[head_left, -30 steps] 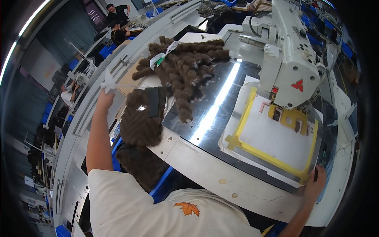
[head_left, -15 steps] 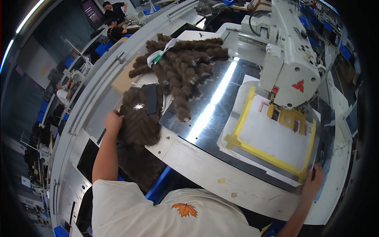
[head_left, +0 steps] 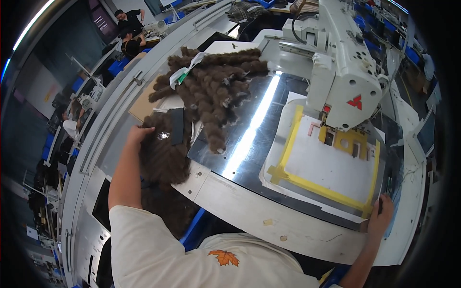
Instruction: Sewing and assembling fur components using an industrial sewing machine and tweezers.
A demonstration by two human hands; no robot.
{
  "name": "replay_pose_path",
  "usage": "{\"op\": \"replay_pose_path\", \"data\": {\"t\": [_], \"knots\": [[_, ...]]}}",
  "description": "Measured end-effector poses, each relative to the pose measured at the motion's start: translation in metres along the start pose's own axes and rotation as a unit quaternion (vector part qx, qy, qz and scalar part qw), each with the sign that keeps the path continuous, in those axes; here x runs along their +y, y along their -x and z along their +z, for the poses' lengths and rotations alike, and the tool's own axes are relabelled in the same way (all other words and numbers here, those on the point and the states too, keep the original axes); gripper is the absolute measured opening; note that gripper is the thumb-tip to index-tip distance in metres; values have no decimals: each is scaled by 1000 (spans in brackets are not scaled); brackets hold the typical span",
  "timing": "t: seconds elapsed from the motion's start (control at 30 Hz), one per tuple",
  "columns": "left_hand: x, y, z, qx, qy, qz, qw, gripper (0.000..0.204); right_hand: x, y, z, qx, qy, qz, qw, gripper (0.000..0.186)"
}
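My left hand (head_left: 139, 134) pinches the upper left edge of a brown fur piece (head_left: 168, 161), its thumb on top of the fur. A black strip (head_left: 177, 126) lies on this piece beside a small shiny silver patch (head_left: 163, 135). My right hand (head_left: 381, 217) rests at the right front corner of a yellow-taped template (head_left: 331, 173), fingers closed around a small black object (head_left: 380, 206) whose kind I cannot make out. The white sewing machine head (head_left: 348, 91) stands over the template, its yellow presser plate (head_left: 346, 143) on the white sheet.
Bundled brown fur strips (head_left: 211, 86) with a white and green tag lie behind the fur piece on the shiny metal plate (head_left: 249, 129). More dark fur (head_left: 170, 211) hangs below the table edge, next to a blue bin (head_left: 196, 229). Co-workers (head_left: 128, 21) are at the far left.
My left hand has shifted up along the fur piece's left edge, its thumb now over the fur. The view has turned slightly. My right hand stays at the template's corner.
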State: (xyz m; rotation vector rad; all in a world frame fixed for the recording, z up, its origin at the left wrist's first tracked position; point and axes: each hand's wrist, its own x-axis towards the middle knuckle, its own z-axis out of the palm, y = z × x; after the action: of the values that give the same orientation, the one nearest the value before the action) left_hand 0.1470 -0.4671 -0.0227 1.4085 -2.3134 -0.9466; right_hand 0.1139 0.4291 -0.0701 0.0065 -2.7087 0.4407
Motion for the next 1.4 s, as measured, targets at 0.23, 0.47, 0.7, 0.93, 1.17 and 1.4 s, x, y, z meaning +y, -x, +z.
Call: {"op": "replay_pose_path", "data": {"t": [0.23, 0.47, 0.7, 0.93, 1.17, 1.4], "knots": [[20, 9, 10, -24, 91, 42, 995, 46, -3, -2, -1, -4, 8, 5, 1000, 27], [24, 35, 9, -209, 128, 131, 961, 49, -4, 1, -2, 0, 16, 5, 1000, 27], [-12, 23, 30, -52, -51, 331, 941, 44, -13, -3, 0, -4, 20, 10, 1000, 27], [17, 34, 15, -69, -29, 202, 976, 53, -1, 0, 0, -3, 7, 23, 1000, 27], [72, 78, 16, 170, -317, 222, 906, 74, -2, -1, -2, -7, 21, 15, 1000, 27], [84, 46, 35, -87, -406, 335, 846, 58, -1, 2, -2, -6, 13, 5, 1000, 27]]}}
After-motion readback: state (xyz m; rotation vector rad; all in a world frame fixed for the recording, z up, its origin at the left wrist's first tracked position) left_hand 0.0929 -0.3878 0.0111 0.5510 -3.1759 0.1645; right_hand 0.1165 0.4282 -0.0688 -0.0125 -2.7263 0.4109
